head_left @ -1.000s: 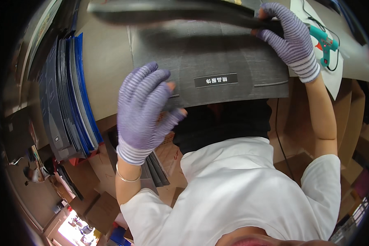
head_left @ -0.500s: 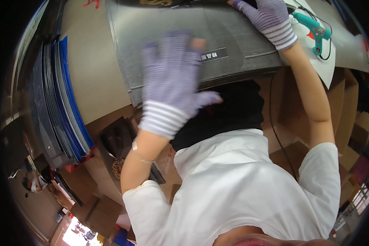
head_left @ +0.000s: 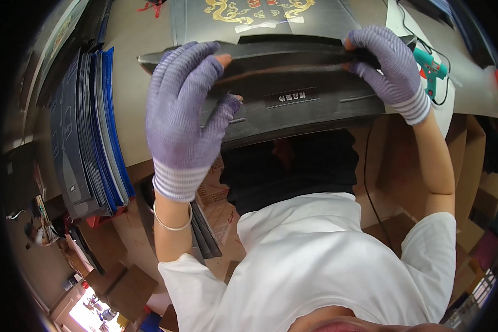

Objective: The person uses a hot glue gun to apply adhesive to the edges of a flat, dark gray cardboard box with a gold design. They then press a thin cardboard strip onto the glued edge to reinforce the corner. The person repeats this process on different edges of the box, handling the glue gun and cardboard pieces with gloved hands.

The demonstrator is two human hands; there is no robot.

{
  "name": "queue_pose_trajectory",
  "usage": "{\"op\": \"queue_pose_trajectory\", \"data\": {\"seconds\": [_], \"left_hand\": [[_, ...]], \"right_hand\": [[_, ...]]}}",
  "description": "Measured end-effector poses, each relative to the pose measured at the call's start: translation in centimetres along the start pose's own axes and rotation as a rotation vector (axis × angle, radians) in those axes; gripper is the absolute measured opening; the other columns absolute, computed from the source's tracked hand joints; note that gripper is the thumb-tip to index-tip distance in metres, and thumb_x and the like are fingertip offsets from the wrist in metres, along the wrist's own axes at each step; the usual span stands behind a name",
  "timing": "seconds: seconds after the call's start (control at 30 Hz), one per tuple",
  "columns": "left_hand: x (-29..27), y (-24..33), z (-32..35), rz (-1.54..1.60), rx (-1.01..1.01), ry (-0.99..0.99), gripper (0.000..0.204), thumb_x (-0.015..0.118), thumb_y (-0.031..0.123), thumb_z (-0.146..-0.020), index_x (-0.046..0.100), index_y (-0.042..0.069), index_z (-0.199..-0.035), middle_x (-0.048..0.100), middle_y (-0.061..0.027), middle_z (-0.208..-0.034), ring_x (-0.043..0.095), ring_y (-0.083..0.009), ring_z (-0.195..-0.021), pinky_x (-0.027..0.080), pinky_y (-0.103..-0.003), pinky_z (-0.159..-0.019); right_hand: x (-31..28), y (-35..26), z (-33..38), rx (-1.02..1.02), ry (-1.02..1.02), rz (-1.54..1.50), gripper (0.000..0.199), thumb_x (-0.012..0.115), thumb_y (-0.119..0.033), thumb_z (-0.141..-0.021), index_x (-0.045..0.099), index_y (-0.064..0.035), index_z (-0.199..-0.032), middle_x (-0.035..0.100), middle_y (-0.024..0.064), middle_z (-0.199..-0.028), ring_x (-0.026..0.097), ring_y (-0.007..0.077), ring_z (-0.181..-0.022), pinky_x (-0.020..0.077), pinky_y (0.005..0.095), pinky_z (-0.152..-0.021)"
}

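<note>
Your left hand (head_left: 185, 108) lies spread flat on the dark grey cardboard panel (head_left: 293, 105) at upper centre; your right hand (head_left: 387, 66) pinches its folded flap (fingers curled). Press evenly along the crease, keeping both ends aligned.

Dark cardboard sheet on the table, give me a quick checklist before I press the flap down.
1. Left hand on the dark cardboard sheet: ok, palm flat on its left part.
2. Right hand on the flap's right end: ok.
3. Flap folded over along its length: ok.
4. Teal glue gun off the sheet: ok, lying to the right.
5. Stack of blue and grey sheets out of the way: ok, left of the sheet.
6. Glue under the flap: cannot tell.
</note>
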State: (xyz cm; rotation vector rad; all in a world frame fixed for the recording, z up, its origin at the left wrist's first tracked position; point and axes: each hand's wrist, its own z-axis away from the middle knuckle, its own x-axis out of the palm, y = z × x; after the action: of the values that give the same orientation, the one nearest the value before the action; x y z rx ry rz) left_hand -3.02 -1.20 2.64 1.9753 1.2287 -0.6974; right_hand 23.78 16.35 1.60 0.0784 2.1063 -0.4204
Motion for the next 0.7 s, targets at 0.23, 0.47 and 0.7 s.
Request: {"op": "queue_pose_trajectory", "data": {"seconds": [0.23, 0.47, 0.7], "left_hand": [[-0.5, 0.6, 1.7, 0.157, -0.051, -0.341, 0.041, 0.078, 0.003, -0.07, 0.064, 0.003, -0.109, 0.064, -0.0126, -0.107, 0.061, -0.0303, -0.102, 0.049, -0.039, -0.089], [-1.7, 4.5, 3.8, 0.247, -0.063, -0.405, 0.018, 0.078, 0.019, -0.073, 0.066, 0.005, -0.075, 0.062, -0.0067, -0.073, 0.054, -0.0245, -0.064, 0.042, -0.035, -0.061], [-0.5, 1.2, 2.5, -0.035, 0.047, -0.487, 0.019, 0.078, 0.013, -0.073, 0.073, 0.012, -0.091, 0.064, -0.0066, -0.088, 0.058, -0.0248, -0.08, 0.047, -0.037, -0.073]], "right_hand": [[-1.4, -2.3, 2.0, -0.165, -0.102, -0.018, 0.033, 0.074, -0.01, -0.07, 0.065, -0.0079, -0.101, 0.067, 0.0047, -0.088, 0.063, 0.0268, -0.086, 0.0492, 0.0386, -0.079], [-2.7, -4.9, 4.4, -0.228, -0.273, 0.003, 0.025, 0.069, -0.013, -0.073, 0.069, -0.0115, -0.098, 0.068, 0.0022, -0.089, 0.063, 0.0209, -0.082, 0.0501, 0.0405, -0.083], [-0.1, -3.1, 2.3, -0.266, -0.288, 0.065, 0.026, 0.07, -0.013, -0.073, 0.068, -0.013, -0.099, 0.066, 0.0026, -0.094, 0.062, 0.0214, -0.093, 0.0478, 0.0393, -0.087]]}}
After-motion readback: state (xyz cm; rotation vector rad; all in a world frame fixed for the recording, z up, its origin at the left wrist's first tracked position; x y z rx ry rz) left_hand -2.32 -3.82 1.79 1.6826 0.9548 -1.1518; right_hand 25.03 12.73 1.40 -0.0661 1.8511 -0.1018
